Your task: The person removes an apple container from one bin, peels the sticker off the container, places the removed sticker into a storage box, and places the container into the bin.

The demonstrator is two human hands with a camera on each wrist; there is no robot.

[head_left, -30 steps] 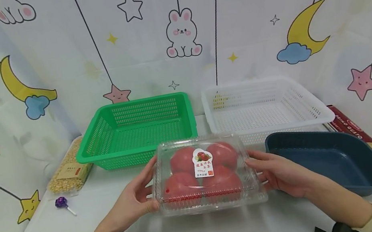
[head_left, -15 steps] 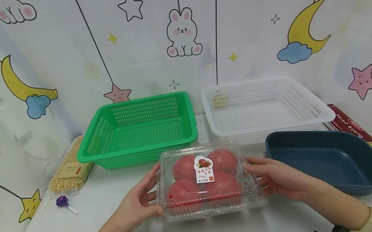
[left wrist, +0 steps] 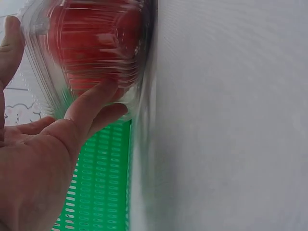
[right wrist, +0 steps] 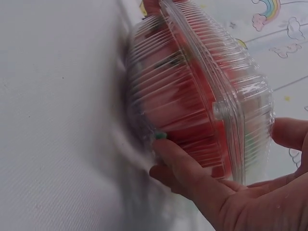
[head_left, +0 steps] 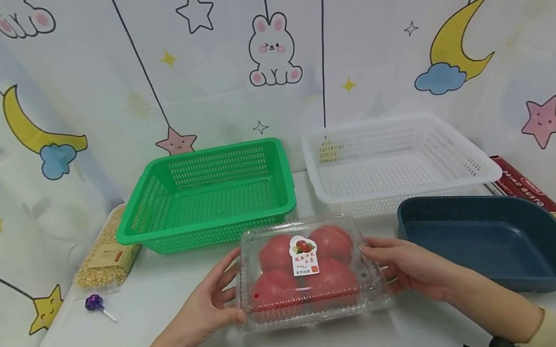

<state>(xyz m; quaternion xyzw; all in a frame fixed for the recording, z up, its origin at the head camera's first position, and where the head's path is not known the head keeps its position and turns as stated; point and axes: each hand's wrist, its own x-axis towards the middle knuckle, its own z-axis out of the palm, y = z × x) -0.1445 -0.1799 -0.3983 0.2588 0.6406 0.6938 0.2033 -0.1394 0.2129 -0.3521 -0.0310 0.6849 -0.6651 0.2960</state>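
Observation:
A clear plastic clamshell box (head_left: 312, 307) with several round red fruits (head_left: 330, 277) inside stands at the front middle of the white table, close over or on its surface. The lid bears a white label (head_left: 304, 256) with a fruit picture. My left hand (head_left: 211, 302) grips the box's left side, thumb at the near corner and fingers along the side wall. On the opposite side, my right hand (head_left: 413, 267) holds it between thumb and fingers. In the left wrist view, fingertips (left wrist: 108, 89) press the ribbed wall; the right wrist view shows fingers (right wrist: 175, 159) low against the base.
Behind the box are a green basket (head_left: 210, 225) and a white basket (head_left: 411, 190). A dark blue basin (head_left: 491, 243) stands right, before a dark red packet (head_left: 538, 196). A bag of yellow grains (head_left: 105, 255) and a purple lollipop (head_left: 94, 303) lie left.
The box has come down and slightly towards me, its lid lying flatter to view, with both hands keeping hold. Between the last two frames it barely moves.

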